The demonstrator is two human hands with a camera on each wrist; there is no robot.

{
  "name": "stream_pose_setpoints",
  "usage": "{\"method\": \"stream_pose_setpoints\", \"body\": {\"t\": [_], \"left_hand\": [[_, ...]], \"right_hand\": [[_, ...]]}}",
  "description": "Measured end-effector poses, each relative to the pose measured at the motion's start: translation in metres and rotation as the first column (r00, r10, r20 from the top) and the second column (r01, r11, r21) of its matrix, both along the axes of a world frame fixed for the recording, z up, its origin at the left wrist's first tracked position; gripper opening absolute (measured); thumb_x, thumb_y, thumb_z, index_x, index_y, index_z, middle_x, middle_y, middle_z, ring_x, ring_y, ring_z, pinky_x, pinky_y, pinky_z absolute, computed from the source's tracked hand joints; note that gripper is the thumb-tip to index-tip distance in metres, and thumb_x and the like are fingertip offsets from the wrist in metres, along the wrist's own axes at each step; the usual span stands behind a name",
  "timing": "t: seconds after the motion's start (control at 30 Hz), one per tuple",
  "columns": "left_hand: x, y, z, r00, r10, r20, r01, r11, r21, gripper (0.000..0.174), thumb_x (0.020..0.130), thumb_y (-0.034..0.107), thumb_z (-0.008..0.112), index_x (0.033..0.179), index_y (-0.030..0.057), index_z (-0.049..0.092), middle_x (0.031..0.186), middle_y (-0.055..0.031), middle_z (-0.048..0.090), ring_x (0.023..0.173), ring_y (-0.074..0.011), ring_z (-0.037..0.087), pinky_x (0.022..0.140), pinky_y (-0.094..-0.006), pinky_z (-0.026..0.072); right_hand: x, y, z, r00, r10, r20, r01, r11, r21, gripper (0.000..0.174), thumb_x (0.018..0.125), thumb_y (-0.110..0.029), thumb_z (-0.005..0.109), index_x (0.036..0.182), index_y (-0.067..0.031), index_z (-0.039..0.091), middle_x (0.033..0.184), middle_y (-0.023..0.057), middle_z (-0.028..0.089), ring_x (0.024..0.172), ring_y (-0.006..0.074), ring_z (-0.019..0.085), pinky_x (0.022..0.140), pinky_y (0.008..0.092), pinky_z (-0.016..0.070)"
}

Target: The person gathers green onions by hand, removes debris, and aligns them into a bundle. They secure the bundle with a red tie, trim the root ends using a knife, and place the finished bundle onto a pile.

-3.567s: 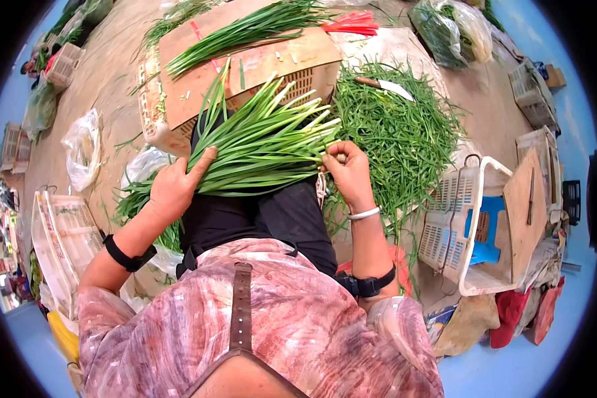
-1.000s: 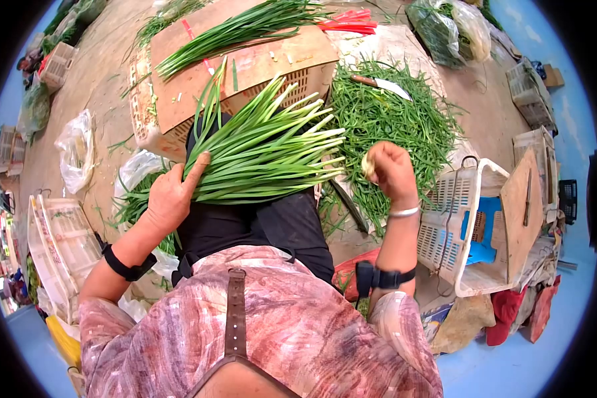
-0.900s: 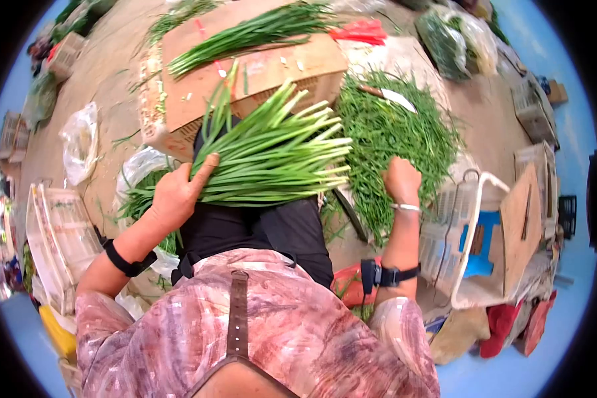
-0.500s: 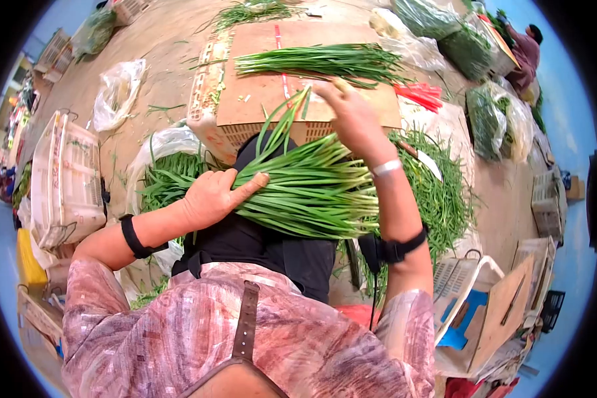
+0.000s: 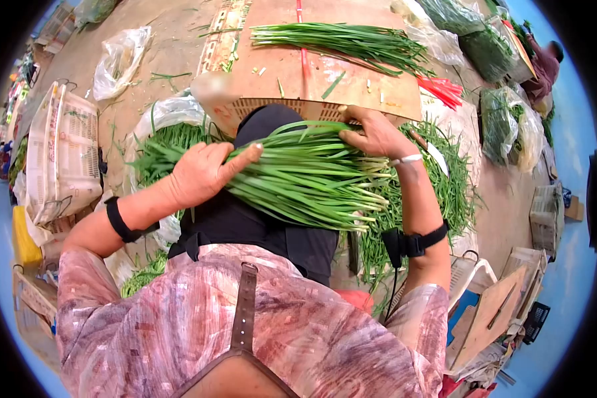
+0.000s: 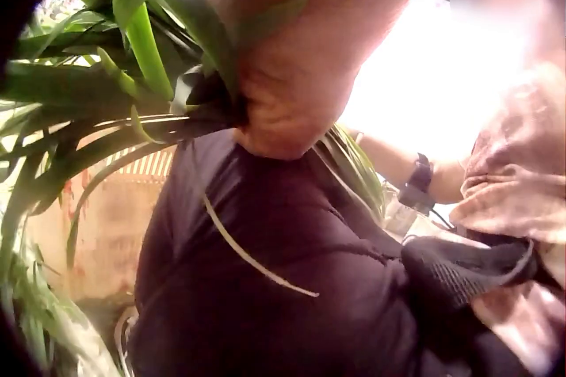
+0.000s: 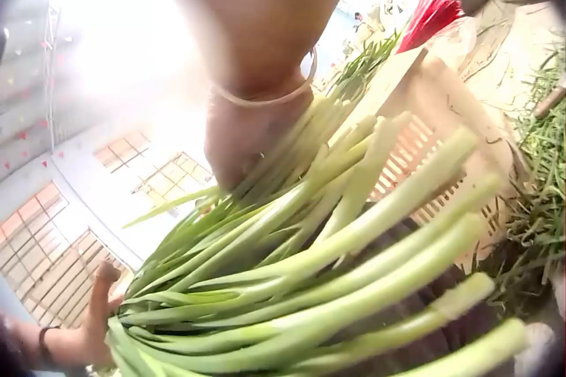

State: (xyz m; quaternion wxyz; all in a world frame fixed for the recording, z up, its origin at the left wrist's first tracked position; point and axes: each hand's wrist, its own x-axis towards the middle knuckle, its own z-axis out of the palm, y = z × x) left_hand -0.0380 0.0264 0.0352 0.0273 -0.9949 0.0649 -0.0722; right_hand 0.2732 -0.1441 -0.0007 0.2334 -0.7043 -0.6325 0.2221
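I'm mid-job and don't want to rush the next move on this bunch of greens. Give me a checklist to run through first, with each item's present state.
1. Left hand holding the leafy side of the chive-like bunch: ok.
2. Right hand on the upper stalks: ok, thumb and index finger close on them.
3. Right hand's other fingers: cannot tell, its hold is partly hidden.
4. Pale stem ends level: not ok, they end unevenly.
5. Knife out of both hands: ok, it lies on the loose green pile.
6. Second bunch apart from the held one: ok, it lies on the brown board.
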Motion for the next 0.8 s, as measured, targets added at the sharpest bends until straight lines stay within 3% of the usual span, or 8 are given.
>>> {"method": "stream_pose_setpoints", "body": {"t": [0.03, 0.17, 0.3, 0.37, 0.47, 0.57, 0.77, 0.8], "left_hand": [[0.002, 0.002, 0.004, 1.000, -0.013, 0.026, 0.013, 1.000, 0.004, 0.065, 0.068, 0.004, 0.052, 0.131, 0.0056, 0.040, 0.079, -0.0069, 0.053, 0.062, -0.0206, 0.052, 0.055, -0.0317, 0.0397], [0.018, 0.013, 0.019, 0.999, 0.016, 0.043, -0.017, 1.000, 0.019, 0.071, 0.066, 0.002, 0.051, 0.135, 0.0050, 0.035, 0.070, -0.0048, 0.049, 0.061, -0.0214, 0.052, 0.057, -0.0333, 0.0423], [0.053, 0.036, 0.036, 1.000, -0.030, 0.008, 0.029, 0.997, 0.069, 0.077, 0.065, -0.001, 0.054, 0.137, 0.0103, 0.031, 0.070, -0.0076, 0.051, 0.062, -0.0263, 0.054, 0.058, -0.0374, 0.0440], [0.074, 0.036, 0.053, 0.999, -0.028, -0.041, 0.033, 0.994, 0.105, 0.082, 0.063, -0.002, 0.059, 0.138, 0.0130, 0.028, 0.075, -0.0093, 0.056, 0.067, -0.0289, 0.057, 0.059, -0.0382, 0.0457], [0.111, 0.039, 0.071, 0.978, -0.190, -0.092, 0.201, 0.971, 0.131, 0.091, 0.057, 0.000, 0.067, 0.137, 0.0155, 0.028, 0.092, -0.0115, 0.062, 0.074, -0.0326, 0.061, 0.061, -0.0392, 0.0493], [0.150, 0.020, 0.097, 0.935, -0.041, -0.352, 0.125, 0.968, 0.217, 0.089, 0.056, -0.007, 0.062, 0.136, 0.0140, 0.030, 0.084, -0.0136, 0.062, 0.077, -0.0337, 0.061, 0.062, -0.0400, 0.0484], [0.201, -0.028, 0.145, 0.928, -0.063, -0.368, 0.208, 0.905, 0.370, 0.065, 0.062, 0.000, 0.062, 0.124, 0.0110, 0.046, 0.075, -0.0132, 0.060, 0.079, -0.0299, 0.062, 0.065, -0.0405, 0.0484], [0.210, -0.034, 0.152, 0.915, -0.105, -0.389, 0.259, 0.892, 0.370, 0.041, 0.066, 0.007, 0.062, 0.107, 0.0090, 0.054, 0.077, -0.0144, 0.062, 0.079, -0.0320, 0.062, 0.066, -0.0413, 0.0484]], "right_hand": [[-0.007, -0.012, 0.004, 0.960, -0.056, -0.275, 0.037, 0.996, -0.075, 0.063, 0.074, -0.046, 0.062, 0.109, 0.0050, 0.052, 0.103, 0.0227, 0.059, 0.098, 0.0347, 0.057, 0.086, 0.0383, 0.0445], [-0.040, -0.053, -0.005, 0.960, -0.138, -0.245, 0.145, 0.989, 0.010, 0.104, 0.059, -0.069, 0.065, 0.128, 0.0039, 0.037, 0.122, 0.0263, 0.048, 0.114, 0.0368, 0.047, 0.095, 0.0389, 0.0380], [-0.092, -0.090, -0.009, 0.938, -0.293, -0.188, 0.313, 0.946, 0.083, 0.128, 0.045, -0.073, 0.069, 0.137, 0.0019, 0.020, 0.131, 0.0265, 0.039, 0.119, 0.0385, 0.042, 0.098, 0.0415, 0.0352], [-0.121, -0.096, -0.013, 0.953, -0.303, 0.015, 0.296, 0.938, 0.180, 0.136, 0.040, -0.063, 0.077, 0.140, 0.0008, 0.010, 0.130, 0.0321, 0.034, 0.115, 0.0440, 0.041, 0.096, 0.0440, 0.0354], [-0.158, -0.094, -0.015, 0.880, -0.468, 0.081, 0.454, 0.878, 0.152, 0.137, 0.038, -0.050, 0.083, 0.140, -0.0006, 0.007, 0.124, 0.0310, 0.038, 0.104, 0.0434, 0.045, 0.089, 0.0453, 0.0372], [-0.168, -0.087, -0.030, 0.803, -0.596, -0.022, 0.582, 0.775, 0.249, 0.122, 0.050, -0.028, 0.083, 0.141, -0.0033, 0.007, 0.121, 0.0265, 0.041, 0.105, 0.0410, 0.044, 0.088, 0.0449, 0.0373], [-0.130, -0.085, -0.044, 0.749, -0.643, -0.161, 0.655, 0.681, 0.329, 0.085, 0.061, -0.014, 0.072, 0.133, -0.0033, 0.028, 0.116, 0.0226, 0.050, 0.105, 0.0385, 0.051, 0.086, 0.0418, 0.0436], [-0.123, -0.086, -0.048, 0.747, -0.636, -0.192, 0.660, 0.679, 0.320, 0.081, 0.062, -0.013, 0.071, 0.131, -0.0035, 0.031, 0.116, 0.0213, 0.051, 0.104, 0.0373, 0.052, 0.085, 0.0408, 0.0447]]}}
